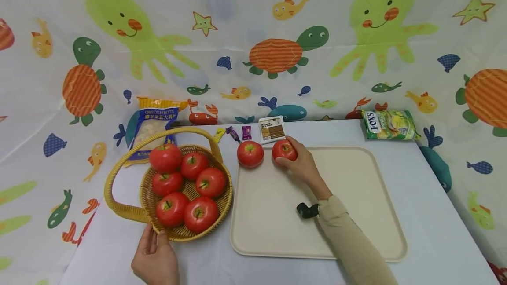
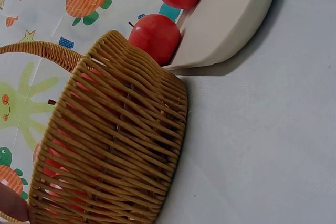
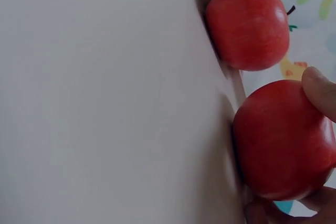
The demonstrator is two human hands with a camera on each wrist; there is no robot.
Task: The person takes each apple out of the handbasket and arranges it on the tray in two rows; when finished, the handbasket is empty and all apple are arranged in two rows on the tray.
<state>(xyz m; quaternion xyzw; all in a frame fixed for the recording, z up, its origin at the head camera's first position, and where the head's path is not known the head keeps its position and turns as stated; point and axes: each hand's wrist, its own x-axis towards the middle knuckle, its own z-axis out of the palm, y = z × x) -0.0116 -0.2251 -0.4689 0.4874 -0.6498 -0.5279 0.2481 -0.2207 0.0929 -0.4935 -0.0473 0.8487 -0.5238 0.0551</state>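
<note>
White cloth covers the table [image 1: 435,232], plain and smooth, with the person's left hand [image 1: 156,259] lying nearest at its front edge — fingers straight, tips touching the rim of the wicker basket [image 1: 130,208]. From the left wrist view only one fingertip shows at the basket's woven wall, so how firmly it presses I cannot tell. The basket has a looped handle and holds six red apples [image 1: 190,188].

Just to its right lies a cream tray [image 1: 356,214], rounded at the corners, with the beige sleeve [image 1: 348,241] crossing it. The right hand [image 1: 303,164] reaches to the tray's far rim, thumb and fingers curled round a red apple [image 1: 284,150] that sits at that edge. A second apple [image 1: 250,153] stands just beside it to the left, at the tray's far left corner, not touching it.

Beyond the tray, a small white packet with a brown label [image 1: 271,129] lies flat, its print too small to read, and three wrapped sweets [image 1: 233,133] sit in a row beside it. Behind the basket a blue-and-yellow bag [image 1: 152,129] reads "ORECCHIETTE"; at the far right a green-and-yellow bag [image 1: 389,124] reads "FOX'S".

The backdrop [image 1: 253,34] — a white sheet printed with green octopuses, orange-shelled turtles, starfish and small fish — hangs behind and down both sides.
</note>
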